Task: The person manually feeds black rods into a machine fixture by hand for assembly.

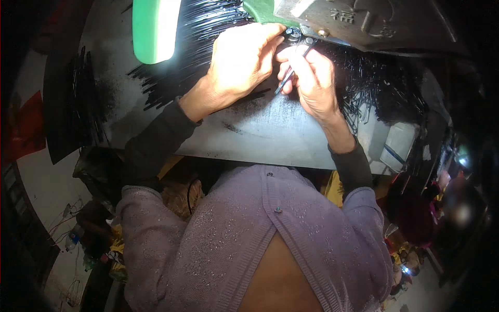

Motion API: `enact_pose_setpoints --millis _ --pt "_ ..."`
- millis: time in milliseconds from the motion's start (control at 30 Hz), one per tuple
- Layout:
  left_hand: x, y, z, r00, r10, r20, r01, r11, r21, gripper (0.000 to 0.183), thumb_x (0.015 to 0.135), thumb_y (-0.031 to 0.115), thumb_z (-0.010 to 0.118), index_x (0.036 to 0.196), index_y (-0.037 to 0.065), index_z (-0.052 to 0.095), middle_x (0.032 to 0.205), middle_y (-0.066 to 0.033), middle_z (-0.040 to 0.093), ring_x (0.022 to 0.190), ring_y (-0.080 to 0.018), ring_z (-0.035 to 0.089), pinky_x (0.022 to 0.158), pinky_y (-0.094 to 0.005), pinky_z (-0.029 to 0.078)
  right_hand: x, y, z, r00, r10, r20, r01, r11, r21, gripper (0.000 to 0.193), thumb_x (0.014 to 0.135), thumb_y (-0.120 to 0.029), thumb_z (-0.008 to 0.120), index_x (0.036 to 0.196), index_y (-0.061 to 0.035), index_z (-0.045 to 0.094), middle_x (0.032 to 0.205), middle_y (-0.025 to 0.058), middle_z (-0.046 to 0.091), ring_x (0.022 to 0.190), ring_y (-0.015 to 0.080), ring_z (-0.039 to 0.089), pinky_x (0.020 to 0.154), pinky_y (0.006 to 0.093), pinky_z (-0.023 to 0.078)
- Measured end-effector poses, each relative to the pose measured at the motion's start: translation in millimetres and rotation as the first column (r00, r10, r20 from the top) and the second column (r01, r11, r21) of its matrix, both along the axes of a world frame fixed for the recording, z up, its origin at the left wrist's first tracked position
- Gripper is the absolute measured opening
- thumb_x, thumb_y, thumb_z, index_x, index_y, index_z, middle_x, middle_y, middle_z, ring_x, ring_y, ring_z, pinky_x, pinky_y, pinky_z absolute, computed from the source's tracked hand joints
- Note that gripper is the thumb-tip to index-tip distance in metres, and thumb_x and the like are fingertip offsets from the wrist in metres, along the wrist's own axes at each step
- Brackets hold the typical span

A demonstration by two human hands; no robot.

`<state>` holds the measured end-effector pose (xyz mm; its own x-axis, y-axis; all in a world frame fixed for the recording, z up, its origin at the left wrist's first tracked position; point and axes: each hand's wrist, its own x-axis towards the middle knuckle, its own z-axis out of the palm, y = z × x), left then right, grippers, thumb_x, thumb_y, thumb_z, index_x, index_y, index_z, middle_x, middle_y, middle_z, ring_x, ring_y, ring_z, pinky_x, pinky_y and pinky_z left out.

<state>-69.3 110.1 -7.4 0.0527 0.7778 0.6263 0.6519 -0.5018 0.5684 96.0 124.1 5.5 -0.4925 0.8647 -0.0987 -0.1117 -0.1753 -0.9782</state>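
My left hand (pixel 240 58) is at the front of a green and grey metal machine (pixel 358 23), with its fingers bent together. Its fingertips come up to a small round metal fitting (pixel 293 35) under the machine's edge; what they pinch, if anything, is hidden. Just right of it, my right hand (pixel 314 80) grips a thin dark metal rod (pixel 285 82) between thumb and fingers. The rod slants from the fitting down toward me. Behind my left hand lies a heap of thin dark rods (pixel 208 23) on the pale worktable (pixel 270 135).
A bright green-edged lamp (pixel 156 31) hangs at upper left. More dark rods (pixel 366 99) lie loose to the right, beside a white box (pixel 399 143) with a dark band. A red cloth-like sheet (pixel 26 127) shows at far left. The table's near edge runs before my body.
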Motion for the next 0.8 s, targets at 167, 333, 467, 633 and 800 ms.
enact_pose_setpoints --millis 167,333,467,633,800 --pt "0 0 -1 1.000 0.006 -0.016 -0.005 1.000 0.027 0.016 0.083 0.010 0.060 0.097 0.004 0.063 0.074 -0.0125 0.062 0.064 -0.0259 0.063 0.060 -0.0310 0.050 -1 1 -1 1.000 -0.007 -0.019 0.007 1.000 -0.006 0.020 0.092 -0.010 0.049 0.090 0.0043 0.062 0.069 0.0078 0.061 0.051 0.0090 0.056 0.045 0.0198 0.047" --pt "1 1 0 0.999 0.003 -0.039 -0.002 1.000 0.026 0.017 0.083 0.011 0.060 0.099 0.005 0.063 0.072 -0.0121 0.061 0.062 -0.0246 0.062 0.059 -0.0304 0.050 1 4 -4 0.998 -0.006 -0.054 0.005 1.000 -0.019 0.019 0.092 -0.010 0.048 0.091 0.0046 0.061 0.069 0.0081 0.060 0.050 0.0093 0.056 0.044 0.0198 0.047" --pt "2 2 -3 0.998 0.033 -0.045 -0.032 0.999 0.027 0.018 0.083 0.011 0.060 0.100 0.004 0.063 0.073 -0.0119 0.061 0.062 -0.0241 0.062 0.059 -0.0302 0.050 1 2 -3 0.999 0.000 -0.038 0.000 1.000 -0.008 0.019 0.092 -0.010 0.048 0.092 0.0045 0.061 0.069 0.0081 0.060 0.050 0.0093 0.056 0.045 0.0197 0.048" --pt "1 4 -3 0.999 0.022 -0.038 -0.021 0.999 0.031 0.018 0.084 0.011 0.059 0.100 0.003 0.063 0.073 -0.0121 0.061 0.062 -0.0239 0.062 0.059 -0.0301 0.050 2 1 -1 0.999 -0.014 -0.052 0.014 1.000 0.007 0.020 0.093 -0.011 0.048 0.092 0.0044 0.061 0.069 0.0081 0.060 0.050 0.0090 0.056 0.045 0.0193 0.048" --pt "0 3 -2 0.999 0.014 -0.036 -0.013 1.000 0.018 0.018 0.084 0.011 0.059 0.099 0.003 0.063 0.073 -0.0124 0.061 0.062 -0.0237 0.062 0.059 -0.0303 0.049 1 2 -2 0.999 0.002 -0.048 -0.003 1.000 -0.021 0.020 0.093 -0.011 0.048 0.092 0.0045 0.060 0.070 0.0079 0.060 0.052 0.0089 0.056 0.046 0.0193 0.048"
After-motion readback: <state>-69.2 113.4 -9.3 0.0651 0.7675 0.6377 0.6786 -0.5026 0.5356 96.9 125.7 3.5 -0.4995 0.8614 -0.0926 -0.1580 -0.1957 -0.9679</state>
